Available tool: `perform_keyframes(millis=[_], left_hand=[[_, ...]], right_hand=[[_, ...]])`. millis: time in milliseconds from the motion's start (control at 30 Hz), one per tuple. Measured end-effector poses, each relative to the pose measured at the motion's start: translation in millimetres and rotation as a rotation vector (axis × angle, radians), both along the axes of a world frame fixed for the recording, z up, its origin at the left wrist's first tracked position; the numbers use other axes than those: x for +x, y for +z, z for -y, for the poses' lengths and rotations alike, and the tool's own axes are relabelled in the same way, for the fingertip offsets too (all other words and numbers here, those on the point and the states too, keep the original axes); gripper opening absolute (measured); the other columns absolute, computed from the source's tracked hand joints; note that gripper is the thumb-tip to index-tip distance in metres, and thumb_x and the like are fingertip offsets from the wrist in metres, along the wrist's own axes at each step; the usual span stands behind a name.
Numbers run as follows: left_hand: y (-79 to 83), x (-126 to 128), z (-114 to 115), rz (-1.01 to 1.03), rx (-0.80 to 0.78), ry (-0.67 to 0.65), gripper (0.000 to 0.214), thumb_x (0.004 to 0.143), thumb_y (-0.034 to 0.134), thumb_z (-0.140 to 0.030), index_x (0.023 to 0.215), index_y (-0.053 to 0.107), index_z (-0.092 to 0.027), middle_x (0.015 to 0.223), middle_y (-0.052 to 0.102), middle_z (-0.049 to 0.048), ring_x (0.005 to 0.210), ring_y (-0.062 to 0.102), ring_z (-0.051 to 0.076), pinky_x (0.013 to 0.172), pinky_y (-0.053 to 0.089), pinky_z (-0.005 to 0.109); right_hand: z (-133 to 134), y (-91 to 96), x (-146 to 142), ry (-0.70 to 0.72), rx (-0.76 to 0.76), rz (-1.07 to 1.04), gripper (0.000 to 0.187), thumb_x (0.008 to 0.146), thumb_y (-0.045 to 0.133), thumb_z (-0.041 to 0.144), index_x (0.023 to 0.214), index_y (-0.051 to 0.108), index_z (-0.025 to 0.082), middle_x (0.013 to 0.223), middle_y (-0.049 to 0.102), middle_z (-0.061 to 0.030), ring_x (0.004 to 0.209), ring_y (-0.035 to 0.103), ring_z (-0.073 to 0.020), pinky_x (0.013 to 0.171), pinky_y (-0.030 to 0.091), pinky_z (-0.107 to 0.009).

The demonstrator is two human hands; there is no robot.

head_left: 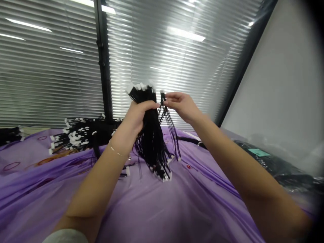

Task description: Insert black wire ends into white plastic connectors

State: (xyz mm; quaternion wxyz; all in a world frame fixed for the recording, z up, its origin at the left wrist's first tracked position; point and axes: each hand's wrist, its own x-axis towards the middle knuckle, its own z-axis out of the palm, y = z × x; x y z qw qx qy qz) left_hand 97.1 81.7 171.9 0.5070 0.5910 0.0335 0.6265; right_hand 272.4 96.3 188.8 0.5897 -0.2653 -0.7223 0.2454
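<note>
My left hand point(139, 116) is wrapped round a thick bundle of black wire harnesses point(152, 135) with white connectors at the top. The bundle hangs down, and its lower ends, with more small connectors, come close to the purple sheet. Just right of it, my right hand point(181, 104) pinches a single black wire harness point(162, 96) near its white top connector. Its thin wires fan out below the fingers. The tip of my left thumb is close to this single harness; whether it touches cannot be made out.
A purple plastic sheet point(164, 206) covers the work surface. A heap of black harnesses with white connectors point(78, 135) lies at left, beside orange strands point(54, 156). Red rubber bands point(11, 166) are scattered about. At right lies a dark plastic bag point(278, 165). Window blinds point(162, 50) stand behind.
</note>
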Motion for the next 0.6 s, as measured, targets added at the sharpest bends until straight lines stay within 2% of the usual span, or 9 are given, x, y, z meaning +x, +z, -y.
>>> perform_keyframes(millis=[100,200,300,333,367,433,467,500,600], left_hand=[[-7.0,13,-9,0.103,0.055,0.036,0.016,0.059,0.074,-0.011,0.074,0.069,-0.014,0.076,0.068,0.0002,0.074,0.063,0.013,0.074,0.05,0.024],[-9.5,18,-14,0.162,0.067,0.036,0.017,0.06,0.076,-0.013,0.075,0.068,-0.014,0.073,0.067,-0.0005,0.068,0.063,0.013,0.068,0.052,0.025],[-9.0,17,-20,0.188,0.007,0.126,0.014,0.061,0.075,-0.017,0.066,0.062,-0.015,0.059,0.059,-0.0023,0.052,0.058,0.011,0.05,0.047,0.023],[-8.4,15,-22,0.2,-0.035,0.152,0.015,0.062,0.074,-0.018,0.062,0.059,-0.016,0.054,0.055,-0.0031,0.048,0.055,0.01,0.045,0.044,0.022],[-7.5,13,-25,0.207,-0.089,0.162,0.017,0.063,0.072,-0.019,0.059,0.056,-0.017,0.05,0.052,-0.0037,0.045,0.052,0.01,0.043,0.042,0.021],[-5.4,7,-29,0.211,-0.205,0.122,0.02,0.065,0.07,-0.019,0.057,0.052,-0.019,0.047,0.048,-0.0039,0.042,0.05,0.009,0.041,0.04,0.021],[-4.3,4,-31,0.214,-0.255,0.087,0.022,0.066,0.069,-0.018,0.056,0.05,-0.019,0.047,0.048,-0.0037,0.042,0.049,0.009,0.041,0.04,0.021],[-3.3,1,-33,0.213,-0.291,0.05,0.022,0.068,0.068,-0.017,0.056,0.049,-0.02,0.047,0.048,-0.0034,0.042,0.05,0.009,0.042,0.04,0.021],[-2.0,-3,-36,0.207,-0.336,-0.034,0.021,0.069,0.065,-0.017,0.057,0.048,-0.02,0.048,0.05,-0.0026,0.042,0.049,0.008,0.043,0.041,0.02]], right_hand=[[17,11.4,-23,-0.065,0.24,0.102,0.02,0.069,0.073,0.016,0.088,0.069,0.014,0.084,0.066,-0.0014,0.079,0.06,-0.0133,0.077,0.048,-0.03],[29,8.9,-33,-0.345,0.528,0.308,0.012,0.078,0.061,0.013,0.085,0.07,0.017,0.091,0.062,-0.0026,0.085,0.058,-0.0152,0.08,0.047,-0.033],[45,-10.6,-26,-0.616,0.755,0.412,0.014,0.083,0.056,0.014,0.09,0.067,0.018,0.097,0.056,-0.0053,0.096,0.052,-0.0181,0.085,0.044,-0.036],[52,-21.9,-21,-0.627,0.746,0.434,0.014,0.085,0.054,0.014,0.091,0.065,0.018,0.096,0.055,-0.0056,0.094,0.053,-0.0177,0.083,0.045,-0.035],[60,-35.1,-16,-0.574,0.696,0.48,0.012,0.086,0.052,0.014,0.09,0.063,0.018,0.09,0.057,-0.0048,0.088,0.054,-0.0165,0.079,0.046,-0.032],[74,-65.1,-6,-0.318,0.44,0.696,0.008,0.086,0.055,0.018,0.092,0.06,0.019,0.087,0.06,-0.003,0.079,0.055,-0.0143,0.074,0.047,-0.029],[79,-80.2,-2,-0.207,0.31,0.76,0.01,0.085,0.058,0.02,0.095,0.06,0.019,0.091,0.061,-0.0038,0.084,0.056,-0.0153,0.079,0.047,-0.031],[83,-94.4,2,-0.152,0.194,0.753,0.01,0.085,0.058,0.02,0.095,0.059,0.018,0.095,0.061,-0.0046,0.088,0.056,-0.0161,0.082,0.046,-0.032],[87,-126.7,10,-0.056,-0.138,0.497,0.011,0.087,0.057,0.027,0.091,0.058,0.017,0.094,0.059,-0.0054,0.085,0.056,-0.0153,0.076,0.048,-0.03]])
